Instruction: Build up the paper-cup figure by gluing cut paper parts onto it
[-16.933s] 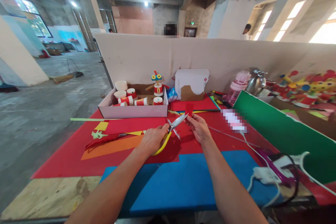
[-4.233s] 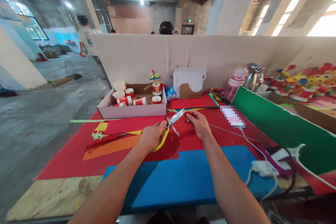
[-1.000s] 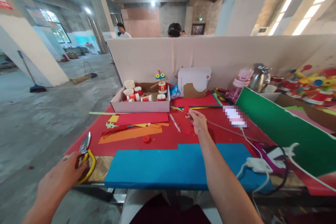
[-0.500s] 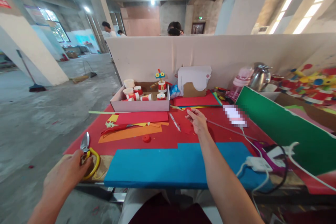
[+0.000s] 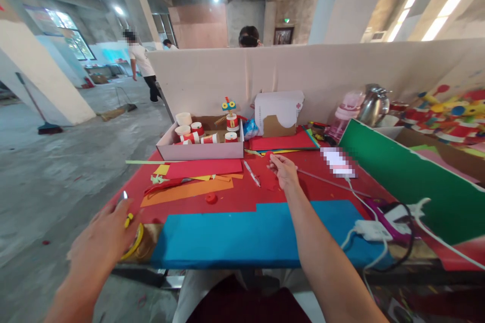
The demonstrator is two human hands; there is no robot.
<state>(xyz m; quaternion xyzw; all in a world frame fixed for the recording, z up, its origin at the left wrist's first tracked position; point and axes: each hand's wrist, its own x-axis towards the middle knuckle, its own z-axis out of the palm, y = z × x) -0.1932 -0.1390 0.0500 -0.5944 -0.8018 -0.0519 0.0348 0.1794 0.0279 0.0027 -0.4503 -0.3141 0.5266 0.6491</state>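
My right hand (image 5: pixel 284 170) reaches over the middle of the red-covered table, thumb and fingers pinched on a small red disc (image 5: pixel 269 155). At the table's front left corner, my left hand (image 5: pixel 108 232) lies over yellow-handled scissors (image 5: pixel 138 242). Its blurred fingers look apart, and they hide most of the scissors; a blade tip and parts of the handles show. A red ring-like piece (image 5: pixel 211 198) rests on the table between the hands. Left of my right hand lies a white pen (image 5: pixel 252 174).
Blue sheets (image 5: pixel 227 237) cover the front edge. A shallow box (image 5: pixel 200 151) holds paper cups and a cup figure (image 5: pixel 232 121). Orange paper strips (image 5: pixel 189 193) lie left. A phone (image 5: pixel 338 162), cables, a power strip (image 5: pixel 390 224) and a green board (image 5: pixel 413 181) stand right.
My left hand has shifted up and over the scissors, covering more of them. My right hand keeps its pinch almost in place. At the back left, a walking person has come into fuller view.
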